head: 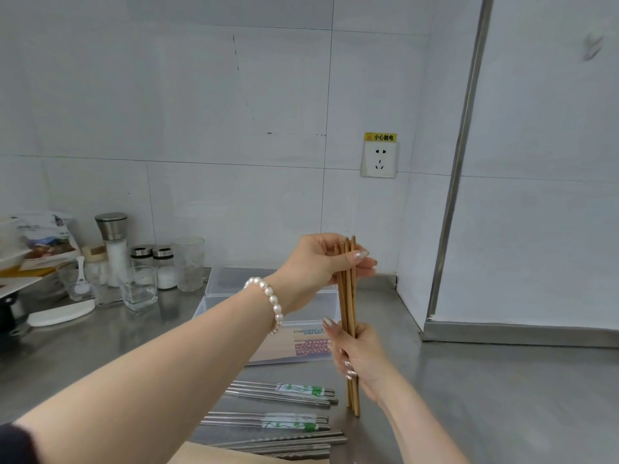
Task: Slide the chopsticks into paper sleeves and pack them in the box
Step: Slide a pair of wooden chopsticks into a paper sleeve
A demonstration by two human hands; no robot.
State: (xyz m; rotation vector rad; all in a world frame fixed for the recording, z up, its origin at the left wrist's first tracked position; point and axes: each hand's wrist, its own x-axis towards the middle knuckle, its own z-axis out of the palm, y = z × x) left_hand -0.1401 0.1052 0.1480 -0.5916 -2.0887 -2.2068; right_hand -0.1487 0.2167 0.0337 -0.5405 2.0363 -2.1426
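Observation:
Several brown wooden chopsticks stand upright in a bundle, their lower ends on the steel counter. My left hand, with a pearl bracelet at the wrist, grips their tops. My right hand holds the bundle lower down. Behind them lies a clear plastic box with its lid open, holding sleeved chopsticks with patterned paper. In front lie metal chopsticks, two sets in white-and-green paper sleeves, and loose metal ones nearer me.
At the left back stand a salt grinder, small shaker jars, glasses and a food bag. A wall socket is above the counter. A white panel with a steel edge closes the right side.

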